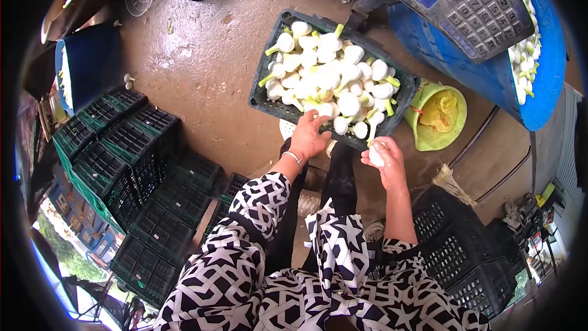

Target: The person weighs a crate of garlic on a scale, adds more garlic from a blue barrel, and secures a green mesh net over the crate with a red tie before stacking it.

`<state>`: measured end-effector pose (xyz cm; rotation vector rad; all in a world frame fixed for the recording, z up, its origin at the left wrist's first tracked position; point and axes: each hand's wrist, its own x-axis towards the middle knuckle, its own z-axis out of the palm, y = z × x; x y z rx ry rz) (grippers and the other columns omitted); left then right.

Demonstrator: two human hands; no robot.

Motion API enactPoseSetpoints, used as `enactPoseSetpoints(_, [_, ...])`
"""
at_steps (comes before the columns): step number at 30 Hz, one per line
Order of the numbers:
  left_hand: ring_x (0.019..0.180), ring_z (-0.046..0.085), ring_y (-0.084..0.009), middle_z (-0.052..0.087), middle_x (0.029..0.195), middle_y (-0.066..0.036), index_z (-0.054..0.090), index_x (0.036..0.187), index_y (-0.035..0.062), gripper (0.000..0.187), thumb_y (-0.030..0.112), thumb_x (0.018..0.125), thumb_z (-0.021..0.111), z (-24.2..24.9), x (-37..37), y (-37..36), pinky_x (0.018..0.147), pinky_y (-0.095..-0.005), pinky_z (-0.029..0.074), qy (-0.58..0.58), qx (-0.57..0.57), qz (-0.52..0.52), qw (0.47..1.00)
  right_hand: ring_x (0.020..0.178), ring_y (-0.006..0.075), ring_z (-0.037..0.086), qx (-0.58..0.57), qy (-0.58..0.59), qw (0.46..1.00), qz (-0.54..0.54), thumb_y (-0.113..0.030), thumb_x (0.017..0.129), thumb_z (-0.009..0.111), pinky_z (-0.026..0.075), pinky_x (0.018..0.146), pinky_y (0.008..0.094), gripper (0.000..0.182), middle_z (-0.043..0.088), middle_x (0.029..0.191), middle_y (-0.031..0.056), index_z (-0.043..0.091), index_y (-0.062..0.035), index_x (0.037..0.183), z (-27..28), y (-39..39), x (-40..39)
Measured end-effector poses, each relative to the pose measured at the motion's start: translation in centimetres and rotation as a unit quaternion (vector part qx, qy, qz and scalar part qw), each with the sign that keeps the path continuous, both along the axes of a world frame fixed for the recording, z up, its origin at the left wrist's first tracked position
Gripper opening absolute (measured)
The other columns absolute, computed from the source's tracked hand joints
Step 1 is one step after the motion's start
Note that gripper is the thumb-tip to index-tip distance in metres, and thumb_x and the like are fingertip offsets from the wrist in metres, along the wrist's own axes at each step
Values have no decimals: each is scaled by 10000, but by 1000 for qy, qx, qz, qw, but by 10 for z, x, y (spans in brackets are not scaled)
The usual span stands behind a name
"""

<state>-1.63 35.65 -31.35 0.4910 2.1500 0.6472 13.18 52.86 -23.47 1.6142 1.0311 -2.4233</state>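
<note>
A dark plastic crate on a stand in front of me is heaped with white bulbs with short green stems, which look like fresh garlic. My left hand, a bracelet at its wrist, reaches over the crate's near edge. Its fingers are apart and touch a bulb there. Just outside the crate's near right corner, my right hand is closed around one white bulb, partly covered by the fingers.
A scale with lit digits stands at upper right by a blue tub of bulbs. A yellow-green bucket sits right of the crate. Stacked black crates fill the left; more crates stand at lower right.
</note>
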Motion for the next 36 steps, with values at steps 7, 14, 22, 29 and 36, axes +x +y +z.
enactPoseSetpoints(7, [1031,589,-255,604,1124,-131,628,1113,63,318,103,798,655,4,31,15,898,-336,476,-55,137,14,989,1012,362,617,351,-147,855,353,-357,764,685,488,833,418,674,627,1106,218,437,-149,1355,-62,9,-71])
enactPoseSetpoints(14, [1030,574,-290,598,1111,-137,562,1185,98,442,140,764,688,6,-30,13,878,-386,477,146,55,137,978,930,371,644,367,-174,754,516,-402,743,652,489,806,463,616,681,943,182,477,-179,1290,-59,1,-67])
enactPoseSetpoints(22, [1117,488,-335,539,1205,-124,527,1228,164,612,156,663,762,-41,-64,36,975,-408,412,170,18,-8,985,892,398,640,431,-232,776,398,-452,776,639,487,787,496,635,667,959,222,463,-123,1289,-105,23,-35])
enactPoseSetpoints(29, [705,606,-88,657,841,-21,635,1006,35,208,179,864,681,-39,-90,-12,629,-213,490,-141,176,384,895,772,393,649,438,-208,762,430,-439,744,686,497,695,504,581,671,811,194,484,-171,1218,-107,-4,-21])
enactPoseSetpoints(36, [708,595,-164,643,863,-92,583,1092,7,435,391,984,409,10,-33,-1,616,-266,464,-372,187,302,858,776,411,648,462,-212,768,390,-417,736,730,499,709,498,926,671,847,219,213,-68,1421,-98,-22,-29])
